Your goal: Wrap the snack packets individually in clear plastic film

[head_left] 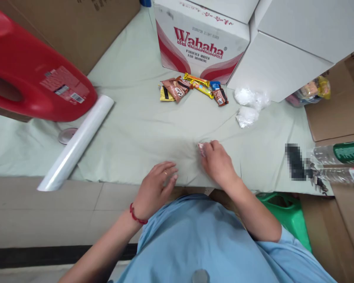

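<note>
My right hand (217, 162) is closed around a small crumpled pinkish-white wrapper-like piece (201, 148), whose end sticks out at the left of the fingers; the rest is hidden in the hand. To its left, my left hand (157, 188) hovers by the front edge of the cloth-covered table (141, 133), fingers loosely curved and apart, holding nothing. Farther back lies a row of packaged snacks: a brown packet (176, 88), yellow sticks (201, 87) and a small brown-and-blue packet (220, 95). Right of them rest crumpled clear plastic bundles (249, 104).
A Wahaha water carton (200, 43) and white boxes (289, 59) stand at the back. At the left are a big red jug (67, 74) and a white roll (76, 143) jutting over the edge. Bottles (342, 153) and keys (319, 181) lie at the right.
</note>
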Motion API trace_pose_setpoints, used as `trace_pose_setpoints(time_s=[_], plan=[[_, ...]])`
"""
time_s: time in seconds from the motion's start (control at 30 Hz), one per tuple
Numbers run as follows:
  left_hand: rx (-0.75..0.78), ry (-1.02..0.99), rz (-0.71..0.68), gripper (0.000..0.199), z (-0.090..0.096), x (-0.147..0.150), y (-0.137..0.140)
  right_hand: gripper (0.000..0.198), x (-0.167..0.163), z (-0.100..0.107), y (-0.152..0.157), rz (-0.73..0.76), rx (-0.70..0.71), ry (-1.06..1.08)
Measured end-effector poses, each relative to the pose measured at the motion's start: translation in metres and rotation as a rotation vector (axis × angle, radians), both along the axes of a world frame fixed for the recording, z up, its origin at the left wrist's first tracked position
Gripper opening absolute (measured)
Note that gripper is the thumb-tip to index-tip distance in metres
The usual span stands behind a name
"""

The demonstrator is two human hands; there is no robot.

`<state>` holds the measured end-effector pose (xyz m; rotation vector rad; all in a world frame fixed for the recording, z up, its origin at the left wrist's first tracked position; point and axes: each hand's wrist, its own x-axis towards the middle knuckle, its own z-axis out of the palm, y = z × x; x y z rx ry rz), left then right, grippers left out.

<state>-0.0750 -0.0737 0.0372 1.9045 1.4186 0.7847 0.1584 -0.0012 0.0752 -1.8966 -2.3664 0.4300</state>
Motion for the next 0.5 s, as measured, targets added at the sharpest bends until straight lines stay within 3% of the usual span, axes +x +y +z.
trace_pose_setpoints(time_s=[0.1,0.17,0.3,0.4,0.5], plan=[[-0.214,-0.337,0.172,0.032,0.007,0.017,0.011,0.030,0.040,0.006,-0.003,-0.134,0.005,0.422],[-0.393,-0.607,0.229,0.042,0.009,0.035,0.019,0.030,0.061,0.009,-0.005,-0.235,-0.067,0.780],[-0.738,-1.040,0.144,0.071,0.010,0.075,0.037,0.039,0.072,0.006,-0.015,-0.328,-0.321,1.269],[-0.851,-1.092,0.035,0.067,0.010,0.097,0.047,0.046,0.066,-0.007,-0.023,-0.344,-0.385,1.392],[-0.790,-0.974,0.087,0.062,0.007,0.112,0.053,0.050,0.063,-0.025,-0.032,-0.403,-0.320,1.425]])
